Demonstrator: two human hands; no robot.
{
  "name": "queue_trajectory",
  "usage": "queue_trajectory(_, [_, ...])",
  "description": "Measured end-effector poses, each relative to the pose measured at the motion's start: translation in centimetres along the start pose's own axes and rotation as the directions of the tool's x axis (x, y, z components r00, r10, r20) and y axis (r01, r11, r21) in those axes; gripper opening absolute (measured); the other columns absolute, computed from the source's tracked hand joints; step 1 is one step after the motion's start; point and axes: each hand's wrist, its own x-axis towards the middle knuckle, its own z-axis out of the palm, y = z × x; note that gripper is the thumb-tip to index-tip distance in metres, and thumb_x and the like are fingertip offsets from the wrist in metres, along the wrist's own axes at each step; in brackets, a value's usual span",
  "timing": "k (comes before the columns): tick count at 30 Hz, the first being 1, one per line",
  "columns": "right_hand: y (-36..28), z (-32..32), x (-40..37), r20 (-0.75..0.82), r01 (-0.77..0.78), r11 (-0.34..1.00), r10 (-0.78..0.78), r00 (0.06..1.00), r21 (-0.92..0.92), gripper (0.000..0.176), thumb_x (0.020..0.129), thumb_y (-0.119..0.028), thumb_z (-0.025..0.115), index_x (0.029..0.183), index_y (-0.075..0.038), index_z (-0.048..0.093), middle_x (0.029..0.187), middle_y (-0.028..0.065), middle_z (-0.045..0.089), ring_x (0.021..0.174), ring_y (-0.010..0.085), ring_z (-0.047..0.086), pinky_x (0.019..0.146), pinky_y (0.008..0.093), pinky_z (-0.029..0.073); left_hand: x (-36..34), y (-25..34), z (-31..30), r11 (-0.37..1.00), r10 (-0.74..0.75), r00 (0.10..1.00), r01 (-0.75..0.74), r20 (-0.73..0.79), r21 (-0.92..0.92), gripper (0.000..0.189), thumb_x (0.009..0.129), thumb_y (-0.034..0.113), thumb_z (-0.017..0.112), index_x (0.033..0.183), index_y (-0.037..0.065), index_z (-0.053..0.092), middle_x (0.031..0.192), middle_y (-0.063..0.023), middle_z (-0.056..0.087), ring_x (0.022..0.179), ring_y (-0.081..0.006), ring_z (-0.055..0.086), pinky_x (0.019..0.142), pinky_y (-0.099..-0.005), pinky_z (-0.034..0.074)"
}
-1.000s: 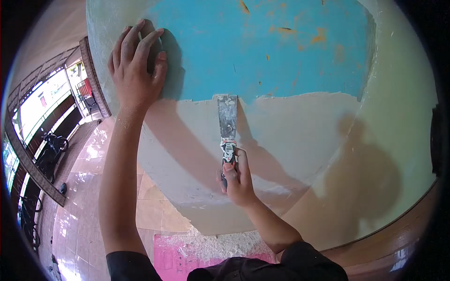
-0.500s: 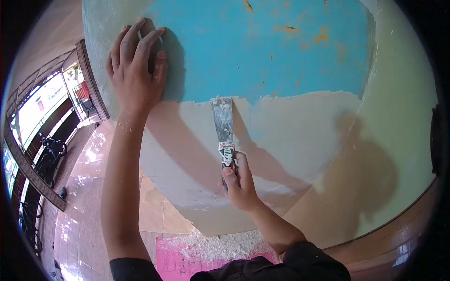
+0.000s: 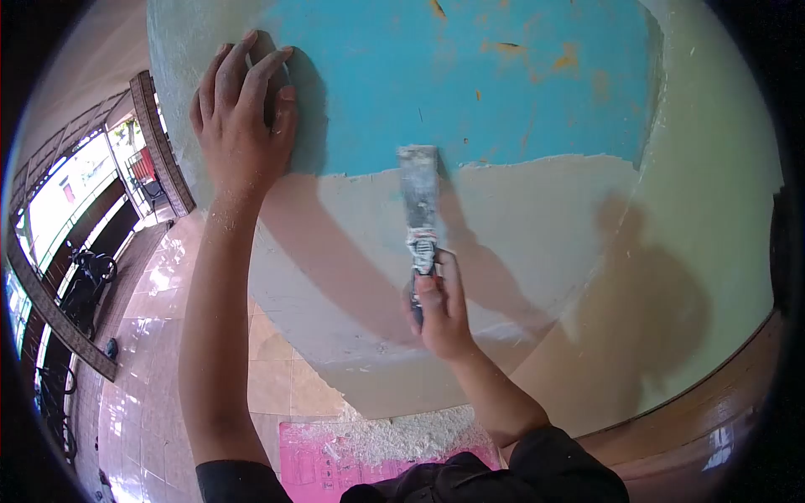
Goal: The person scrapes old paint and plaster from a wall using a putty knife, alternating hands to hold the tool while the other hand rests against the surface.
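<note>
Closed firmly around the handle, the right hand (image 3: 440,314) holds a scraper (image 3: 419,197) blade-up, its tip at the lower edge of the blue paint (image 3: 545,84) on the wall (image 3: 537,235). It looks light and stiff, slightly springy, and best held by the handle. The blade is dull grey and plaster-crusted. Farther up, the left hand (image 3: 243,117) lies flat, holding nothing, near the wall's left edge.

A pink sheet (image 3: 306,465) strewn with white paint flakes (image 3: 402,438) lies on the glossy tiled floor (image 3: 151,360).

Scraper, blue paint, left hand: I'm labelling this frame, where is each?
Scraper (image 3: 418,189), head view, on its blade.
Blue paint (image 3: 394,75), head view, middle of the patch.
Left hand (image 3: 239,138), head view, back of the hand.
</note>
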Motion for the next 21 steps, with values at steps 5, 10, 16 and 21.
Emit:
queue_trajectory(5, [0.9,-2.4,-0.5,-0.128,0.166,0.986,-0.169,0.977,-0.037,0.037,0.107,-0.036,0.047,0.127,-0.005,0.039,0.071,0.0014,0.051,0.052,0.0042,0.041,0.046,0.0206,0.034,0.0,-0.1,0.0,1.0,-0.006,1.0,0.006,0.016,0.017,0.039,0.096,0.027,0.06,0.135,0.028,0.06,0.153,-0.0025,0.048,0.147,-0.0276,0.037,0.121,-0.0491,0.021])
queue_trajectory(10, [-0.5,-4.0,0.3,-0.206,0.088,0.995,-0.094,0.974,-0.036,0.036,0.108,-0.039,0.045,0.124,-0.007,0.044,0.07,0.0009,0.052,0.052,0.0045,0.041,0.047,0.0209,0.034,0.2,0.2,0.0,1.0,-0.006,0.999,0.005,0.034,0.022,0.041,0.096,0.026,0.058,0.137,0.027,0.058,0.154,-0.0036,0.047,0.148,-0.0275,0.036,0.121,-0.0495,0.02])
queue_trajectory(16, [-1.7,-5.6,-1.1,-0.209,0.015,0.997,-0.029,0.978,-0.069,0.039,0.107,-0.042,0.046,0.127,-0.008,0.048,0.078,0.0001,0.053,0.06,0.0052,0.044,0.051,0.0214,0.036,0.3,0.1,0.1,0.998,-0.004,0.998,0.0,0.06,0.055,0.043,0.098,0.031,0.056,0.141,0.028,0.054,0.155,-0.0067,0.043,0.15,-0.0288,0.031,0.121,-0.0501,0.019])
queue_trajectory(21, [-3.4,-7.4,-0.8,-0.311,0.192,0.97,-0.23,0.922,-0.147,0.052,0.104,-0.046,0.046,0.134,-0.004,0.045,0.09,0.0026,0.053,0.067,0.007,0.049,0.051,0.0228,0.04,0.4,1.7,0.7,0.995,0.017,0.997,-0.024,0.074,0.1,0.055,0.1,0.045,0.052,0.152,0.029,0.044,0.162,-0.0108,0.033,0.152,-0.0359,0.023,0.121,-0.059,0.015])
